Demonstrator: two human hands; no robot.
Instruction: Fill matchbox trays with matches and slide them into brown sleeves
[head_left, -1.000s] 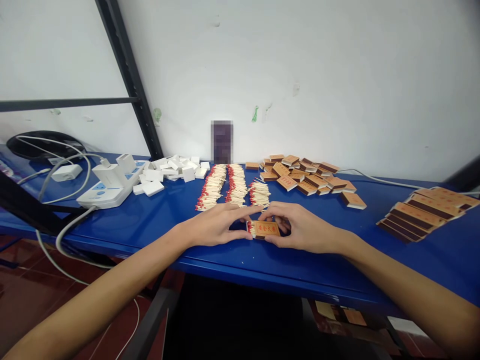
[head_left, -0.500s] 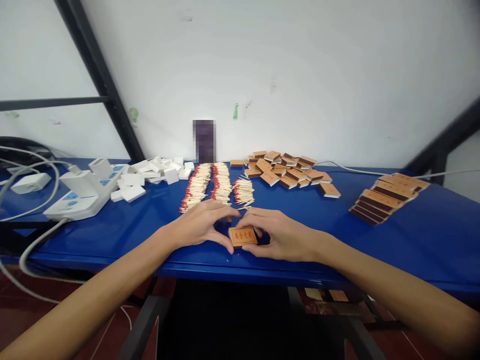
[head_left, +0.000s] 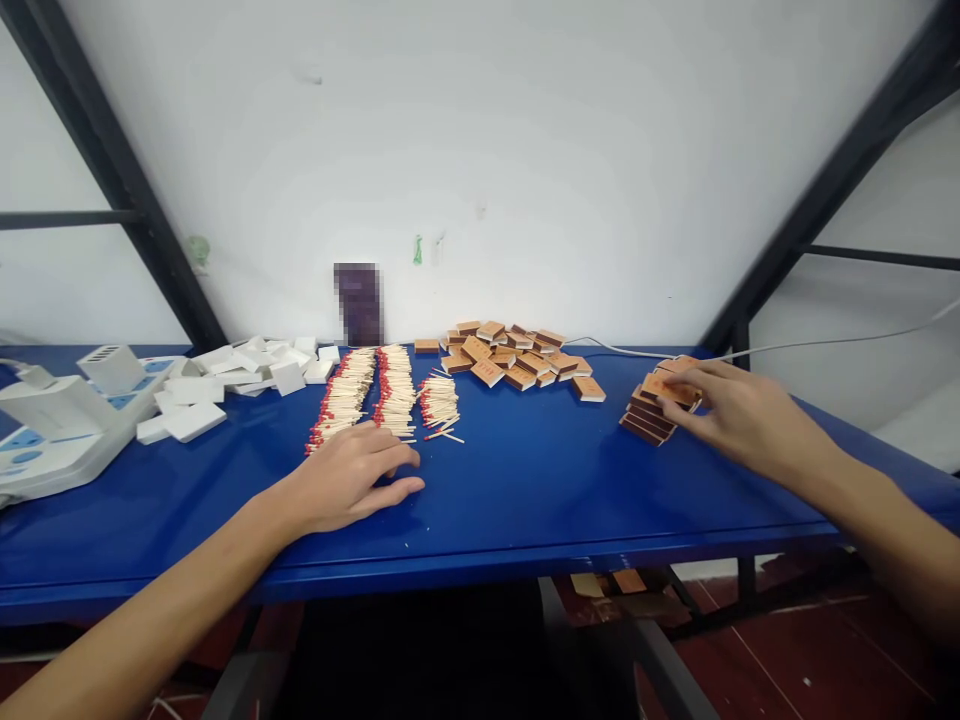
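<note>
On the right of the blue table, my right hand (head_left: 721, 405) reaches over a leaning stack of brown matchboxes (head_left: 643, 422). Its thumb and fingers close around a matchbox (head_left: 660, 388) at the top of that stack; the fingers partly cover the stack's far side. My left hand (head_left: 345, 478) rests low over the table with fingers apart and nothing in them. Just beyond it lie two long rows of red-tipped matches (head_left: 345, 392) and a shorter heap of matches (head_left: 440, 402), with a few loose sticks at its near end.
A pile of matchboxes (head_left: 520, 358) lies at the back middle. White small boxes or trays (head_left: 251, 368) are heaped at the back left, beside a power strip (head_left: 82, 430) with plugged-in chargers. A pixelated dark object (head_left: 360, 305) leans on the wall. A white cable runs behind.
My right hand has moved from the table's front middle to the stack on the right, and the matchbox has left the middle. My left hand has opened away from it. The view has turned right.
</note>
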